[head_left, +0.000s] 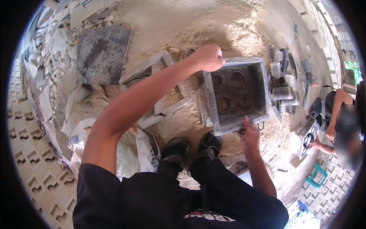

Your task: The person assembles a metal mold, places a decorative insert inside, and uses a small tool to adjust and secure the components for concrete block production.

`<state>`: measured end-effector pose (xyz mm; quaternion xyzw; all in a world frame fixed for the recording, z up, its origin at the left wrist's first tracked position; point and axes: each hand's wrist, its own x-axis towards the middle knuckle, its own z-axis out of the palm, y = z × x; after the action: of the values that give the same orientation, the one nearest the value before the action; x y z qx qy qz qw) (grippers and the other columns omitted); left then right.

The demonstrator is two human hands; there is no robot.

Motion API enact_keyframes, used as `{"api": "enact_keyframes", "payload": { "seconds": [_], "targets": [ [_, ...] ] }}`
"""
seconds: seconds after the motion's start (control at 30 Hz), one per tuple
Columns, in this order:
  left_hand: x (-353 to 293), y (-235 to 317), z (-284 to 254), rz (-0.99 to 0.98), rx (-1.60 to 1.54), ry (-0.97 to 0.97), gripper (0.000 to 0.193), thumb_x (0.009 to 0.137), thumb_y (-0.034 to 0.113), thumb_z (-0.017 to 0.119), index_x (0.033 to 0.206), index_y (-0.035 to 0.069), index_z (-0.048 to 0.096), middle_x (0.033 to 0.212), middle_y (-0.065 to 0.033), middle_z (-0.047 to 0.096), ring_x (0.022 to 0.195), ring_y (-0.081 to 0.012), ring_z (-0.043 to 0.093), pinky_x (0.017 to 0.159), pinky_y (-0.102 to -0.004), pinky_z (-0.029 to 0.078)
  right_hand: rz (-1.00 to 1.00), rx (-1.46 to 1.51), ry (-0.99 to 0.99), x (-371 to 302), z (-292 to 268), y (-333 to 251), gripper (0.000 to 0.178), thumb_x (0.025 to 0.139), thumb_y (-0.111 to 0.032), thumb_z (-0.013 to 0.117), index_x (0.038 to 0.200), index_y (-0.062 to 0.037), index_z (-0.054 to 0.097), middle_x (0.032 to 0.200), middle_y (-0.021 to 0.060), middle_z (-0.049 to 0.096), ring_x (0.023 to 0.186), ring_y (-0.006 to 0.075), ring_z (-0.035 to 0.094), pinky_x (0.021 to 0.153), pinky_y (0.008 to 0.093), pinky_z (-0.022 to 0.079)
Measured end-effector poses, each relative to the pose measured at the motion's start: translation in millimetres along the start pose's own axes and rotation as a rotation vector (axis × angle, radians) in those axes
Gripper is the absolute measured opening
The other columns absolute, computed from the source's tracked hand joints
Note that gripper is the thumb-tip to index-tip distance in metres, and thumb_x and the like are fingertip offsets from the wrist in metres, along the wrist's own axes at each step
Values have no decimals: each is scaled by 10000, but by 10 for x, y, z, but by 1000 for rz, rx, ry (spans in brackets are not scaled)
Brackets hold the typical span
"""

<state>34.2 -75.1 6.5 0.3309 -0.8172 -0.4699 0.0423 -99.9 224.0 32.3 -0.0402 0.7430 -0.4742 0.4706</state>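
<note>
A grey rectangular mould box (209, 101), tilted, stands in front of me above the sandy ground. Several round recesses of different sizes show in its dark inner face (232, 89). My left hand (210, 58) is closed at the far left corner of the box, its fingertips partly hidden. At the near right side my right hand (248, 134) grips the rim, thumb on top and the other fingers underneath. Left of the box, partly behind my left forearm, lies an open grey frame (173, 107) with sand inside it.
A dark square board (101, 55) lies at the far left, near rubble. Metal cylinders (283, 92) and hand tools (284, 59) lie to the right. White sacks (146, 150) are by my feet. Another person's hand (331, 131) is at the far right, above a green stool (316, 175).
</note>
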Motion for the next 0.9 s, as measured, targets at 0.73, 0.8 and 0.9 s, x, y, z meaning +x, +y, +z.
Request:
{"api": "enact_keyframes", "payload": {
  "seconds": [0.73, 0.8, 0.9],
  "targets": [
    [-644, -134, -522, -200, -87, 142, 474, 909, 401, 605, 1136, -15, 610, 990, -159, 674, 933, -193, 645, 759, -338, 526, -881, -1049, -304, 123, 833, -1544, 314, 904, -331, 638, 982, -28, 655, 835, 101, 679, 796, 178, 647, 730, 313, 491],
    [-763, -41, -400, -294, 0, -23, 453, 894, 377, 639, 1093, -29, 626, 907, -143, 677, 841, -182, 662, 675, -335, 528, -1134, -1072, -309, 517, 1077, -1605, 352, 915, -342, 607, 1078, -32, 637, 960, 142, 681, 944, 266, 637, 863, 366, 467],
    [-788, 8, 33, -346, -377, -47, 332, 871, 293, 671, 878, -39, 670, 696, -107, 657, 602, -172, 627, 554, -312, 491, -1419, -1259, -367, 1301, 1191, -1518, 408, 918, -390, 579, 1116, -40, 647, 1048, 166, 669, 1069, 326, 594, 983, 405, 403]
  ]
}}
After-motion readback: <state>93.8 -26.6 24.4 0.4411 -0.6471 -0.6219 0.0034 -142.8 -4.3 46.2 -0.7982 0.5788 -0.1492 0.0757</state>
